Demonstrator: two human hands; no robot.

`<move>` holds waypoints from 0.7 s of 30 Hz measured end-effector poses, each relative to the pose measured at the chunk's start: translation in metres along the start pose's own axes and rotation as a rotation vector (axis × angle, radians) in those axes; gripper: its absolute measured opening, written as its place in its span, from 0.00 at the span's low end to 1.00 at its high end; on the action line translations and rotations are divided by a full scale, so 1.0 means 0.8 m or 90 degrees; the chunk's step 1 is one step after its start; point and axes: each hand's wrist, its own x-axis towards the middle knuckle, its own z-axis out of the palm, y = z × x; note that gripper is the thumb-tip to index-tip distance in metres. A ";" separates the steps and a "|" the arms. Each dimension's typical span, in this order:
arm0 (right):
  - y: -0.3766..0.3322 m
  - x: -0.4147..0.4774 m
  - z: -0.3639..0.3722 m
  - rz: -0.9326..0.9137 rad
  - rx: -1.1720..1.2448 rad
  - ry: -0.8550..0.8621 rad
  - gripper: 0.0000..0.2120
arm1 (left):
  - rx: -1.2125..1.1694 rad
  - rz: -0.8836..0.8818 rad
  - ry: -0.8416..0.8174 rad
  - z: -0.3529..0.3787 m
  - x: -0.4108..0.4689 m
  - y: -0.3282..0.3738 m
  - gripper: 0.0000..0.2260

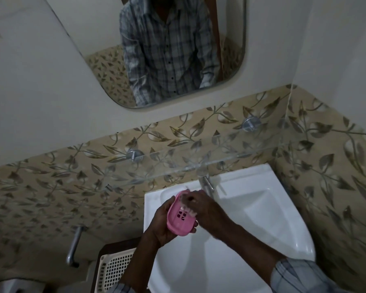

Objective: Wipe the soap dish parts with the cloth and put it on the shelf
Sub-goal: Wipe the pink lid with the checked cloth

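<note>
Wiping seemingly underway, shelving pending.
Left hand [161,226] is gripping pink plastic soap dish [179,216]; right hand [207,208], fingers unclear; glass shelf [230,158] at twelve o'clock.

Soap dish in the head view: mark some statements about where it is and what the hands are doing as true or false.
1. The pink soap dish is held above the white sink. True.
2. The dish already rests on the glass shelf. False: the left hand holds it from below, lower than the shelf.
3. The right hand hangs idle, away from the dish. False: its fingers reach into the dish's hollow. Whether they hold a cloth is too blurred to tell.
4. The dish has openings in its bottom. True.
5. A mirror hangs on the wall above the shelf. True.
</note>
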 end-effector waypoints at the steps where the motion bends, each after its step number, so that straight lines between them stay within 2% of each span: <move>1: -0.001 0.002 -0.003 -0.005 -0.017 0.014 0.19 | 0.013 0.001 -0.003 0.000 0.000 0.002 0.25; 5: -0.011 -0.004 -0.003 -0.218 -0.078 -0.005 0.18 | 0.013 0.004 0.036 -0.006 -0.002 0.000 0.25; 8: -0.007 0.002 -0.009 -0.112 -0.033 0.085 0.14 | 0.042 -0.006 0.025 0.000 0.000 0.003 0.25; 9: -0.012 0.002 -0.008 -0.130 -0.057 0.082 0.16 | 0.039 0.001 0.035 0.000 0.001 0.002 0.24; 11: -0.010 -0.003 0.002 -0.251 -0.079 0.048 0.19 | 0.033 0.003 0.057 0.000 0.001 0.005 0.26; 12: -0.007 -0.005 0.002 -0.226 -0.053 0.026 0.18 | 0.045 -0.005 0.053 -0.001 0.001 0.005 0.26; 15: 0.003 -0.003 0.002 -0.029 0.029 0.067 0.17 | 0.102 -0.020 0.059 -0.001 -0.001 0.004 0.26; 18: -0.002 -0.005 0.003 -0.119 0.001 0.020 0.15 | 0.076 -0.002 0.069 0.000 0.000 0.005 0.26; 20: 0.005 -0.004 -0.002 -0.081 0.010 0.011 0.10 | 0.101 -0.018 0.057 0.005 -0.001 0.005 0.28; 21: 0.012 -0.001 0.000 -0.039 -0.008 0.041 0.12 | 0.114 -0.017 0.054 0.009 -0.002 0.004 0.27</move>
